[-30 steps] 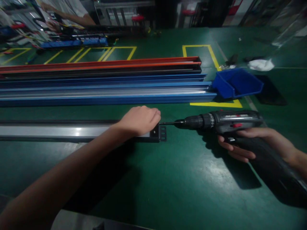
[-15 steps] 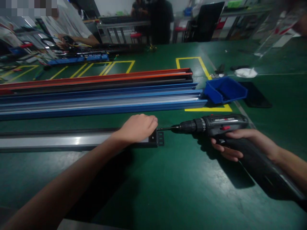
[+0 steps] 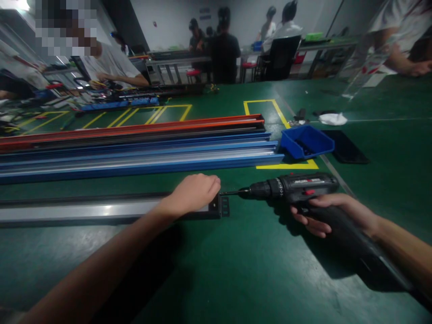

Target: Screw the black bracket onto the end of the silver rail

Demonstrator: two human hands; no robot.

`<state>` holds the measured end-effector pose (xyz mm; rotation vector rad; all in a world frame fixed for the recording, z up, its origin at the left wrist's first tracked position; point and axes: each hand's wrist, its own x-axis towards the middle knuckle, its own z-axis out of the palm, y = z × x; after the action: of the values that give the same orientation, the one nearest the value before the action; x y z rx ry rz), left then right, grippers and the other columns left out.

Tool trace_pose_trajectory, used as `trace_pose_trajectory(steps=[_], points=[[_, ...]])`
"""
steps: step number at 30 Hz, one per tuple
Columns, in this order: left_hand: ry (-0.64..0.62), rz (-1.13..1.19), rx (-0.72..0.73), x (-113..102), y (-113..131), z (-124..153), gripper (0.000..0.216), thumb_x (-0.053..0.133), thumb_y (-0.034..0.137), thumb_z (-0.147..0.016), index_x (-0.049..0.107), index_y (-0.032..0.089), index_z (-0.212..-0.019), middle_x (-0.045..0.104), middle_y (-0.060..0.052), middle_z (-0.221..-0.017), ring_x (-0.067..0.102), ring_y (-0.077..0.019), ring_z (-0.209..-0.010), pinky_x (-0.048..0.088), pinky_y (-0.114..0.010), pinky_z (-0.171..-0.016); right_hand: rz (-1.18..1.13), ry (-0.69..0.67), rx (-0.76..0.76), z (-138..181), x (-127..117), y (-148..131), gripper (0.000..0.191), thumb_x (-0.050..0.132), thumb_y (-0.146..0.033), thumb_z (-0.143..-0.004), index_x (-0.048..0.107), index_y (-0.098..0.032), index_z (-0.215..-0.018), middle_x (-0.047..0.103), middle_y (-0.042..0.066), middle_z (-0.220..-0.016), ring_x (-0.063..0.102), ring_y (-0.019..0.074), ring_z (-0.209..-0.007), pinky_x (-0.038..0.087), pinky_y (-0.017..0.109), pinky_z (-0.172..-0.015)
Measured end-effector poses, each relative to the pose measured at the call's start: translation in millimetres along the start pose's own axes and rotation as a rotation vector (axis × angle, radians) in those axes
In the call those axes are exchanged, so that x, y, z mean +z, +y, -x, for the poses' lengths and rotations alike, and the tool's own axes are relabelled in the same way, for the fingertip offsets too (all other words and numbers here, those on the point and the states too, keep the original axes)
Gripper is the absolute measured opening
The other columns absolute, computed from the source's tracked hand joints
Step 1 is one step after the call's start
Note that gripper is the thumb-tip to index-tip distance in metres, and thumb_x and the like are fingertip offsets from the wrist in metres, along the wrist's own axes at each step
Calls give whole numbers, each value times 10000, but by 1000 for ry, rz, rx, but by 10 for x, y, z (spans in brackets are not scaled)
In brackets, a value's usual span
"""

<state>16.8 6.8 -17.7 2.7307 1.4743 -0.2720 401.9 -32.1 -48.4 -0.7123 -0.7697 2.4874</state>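
Observation:
My right hand (image 3: pixel 324 213) is wrapped round the grip of a black cordless drill (image 3: pixel 297 186), which lies level and points left. Its long thin bit (image 3: pixel 231 193) reaches the end of a long black-and-silver metal profile (image 3: pixel 111 210) on the green table. A small slotted black bracket (image 3: pixel 225 207) sticks out from that end, just below the bit tip. My left hand (image 3: pixel 197 191) is closed over the profile's right end, fingers curled down on its far side. The exact contact of bit and profile is hidden by those fingers.
Behind the profile lie blue channel profiles (image 3: pixel 141 163) and an orange-red one (image 3: pixel 135 129). A blue bin (image 3: pixel 308 143) with small dark parts stands at their right end, beside a dark flat tablet-like thing (image 3: pixel 347 146). A clear bottle (image 3: pixel 362 76) stands farther back. Several people work around.
The view has tilted up, so everything sits lower in the picture and more people show at the back. Both hands and the drill keep about the same place at the profile's end.

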Motion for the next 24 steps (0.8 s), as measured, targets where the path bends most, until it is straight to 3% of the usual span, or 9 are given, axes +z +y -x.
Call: trace_pose_trajectory(steps=[10,18,24], points=[[3,57,-31,-27,12,-5,476,257,272,-1111,715,163,-1040,794,-119,-934,779,-302,-861,527,-373,-682,88,14,-15,-5,-27,39,389,717,-334,-956,811,-69,-1225,813,195,-1061,749,159,-673,637,266,-677],[26,16,36,17,-10,1,447,286,251,-1103,721,148,-1090,799,-131,-983,776,-300,-874,553,-373,-684,209,84,-46,-20,-91,120,367,753,-419,-849,868,-176,-1099,826,144,-992,683,154,-599,597,263,-611],[25,44,32,19,-15,3,448,288,252,-1108,724,148,-1105,797,-136,-975,772,-295,-874,561,-384,-704,248,97,-62,-6,-102,141,384,753,-424,-843,864,-157,-1095,812,153,-974,620,141,-534,616,294,-621]])
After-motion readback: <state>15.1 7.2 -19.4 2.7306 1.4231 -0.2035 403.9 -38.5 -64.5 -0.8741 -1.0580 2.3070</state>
